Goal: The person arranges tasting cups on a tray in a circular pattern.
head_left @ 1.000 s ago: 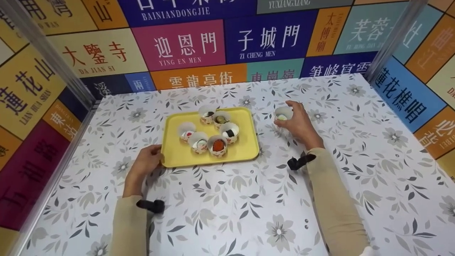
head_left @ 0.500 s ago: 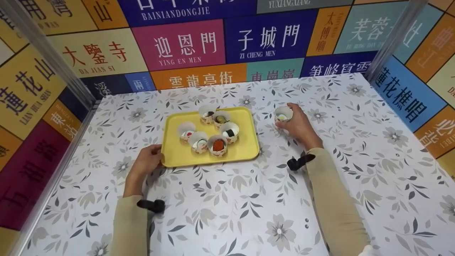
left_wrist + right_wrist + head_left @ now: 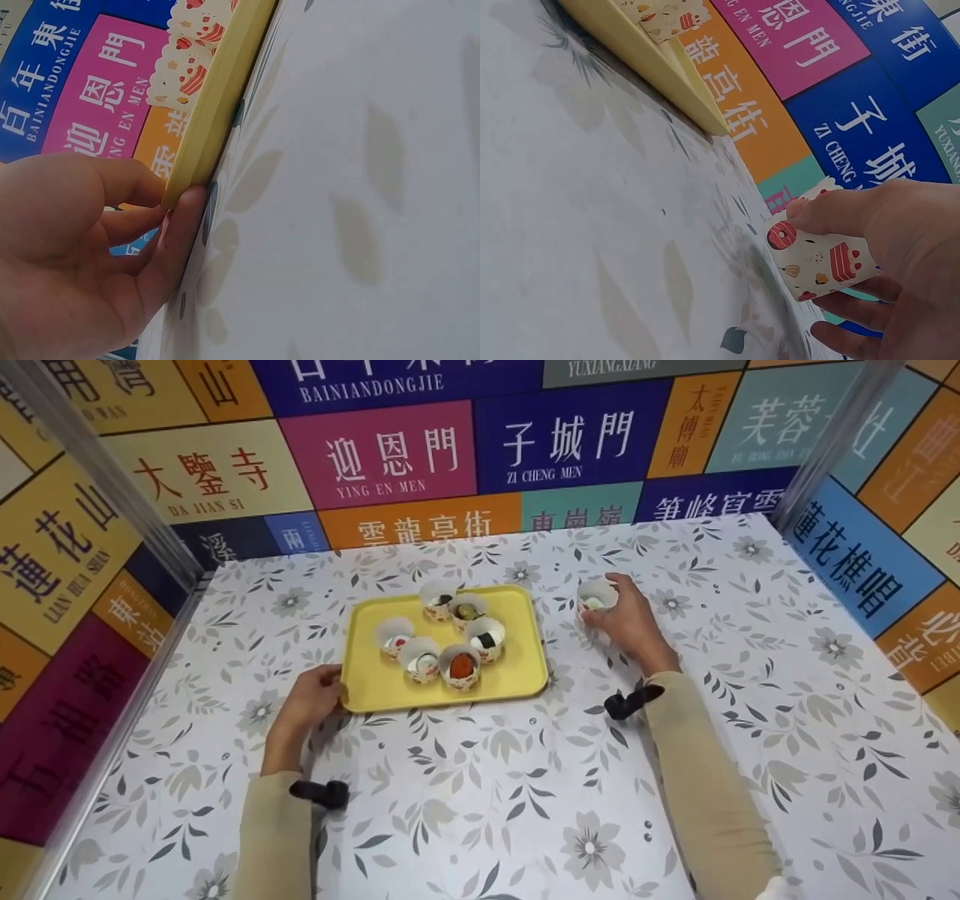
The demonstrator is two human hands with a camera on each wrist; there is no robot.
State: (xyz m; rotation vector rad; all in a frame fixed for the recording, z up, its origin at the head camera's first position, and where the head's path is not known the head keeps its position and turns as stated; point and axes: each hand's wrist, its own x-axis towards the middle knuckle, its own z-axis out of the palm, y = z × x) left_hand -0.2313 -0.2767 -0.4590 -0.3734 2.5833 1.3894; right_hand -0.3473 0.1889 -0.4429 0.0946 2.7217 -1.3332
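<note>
A yellow tray [image 3: 517, 682] bears several paper cupcake cups, each with a small piece of food inside. My left hand [image 3: 309, 699] pinches the tray's near left corner; in the left wrist view the thumb and a finger [image 3: 184, 217] meet at its edge. To the right of the tray, my right hand [image 3: 634, 622] holds another paper cup [image 3: 589, 598] by its side. That cup has red cake and doughnut prints in the right wrist view, with the thumb [image 3: 810, 214] against its near wall. Something pale lies inside it.
On the tray, a cup with a red-orange piece [image 3: 460, 667] stands nearest, beside one with a black-banded white piece [image 3: 486, 640]. The flower-patterned tabletop [image 3: 480, 810] runs back to a wall of coloured panels [image 3: 375, 457] with lettering.
Over the last second my right hand's fingers have drawn in round the cup, which has shifted very slightly. The left hand and the tray stay where they were.
</note>
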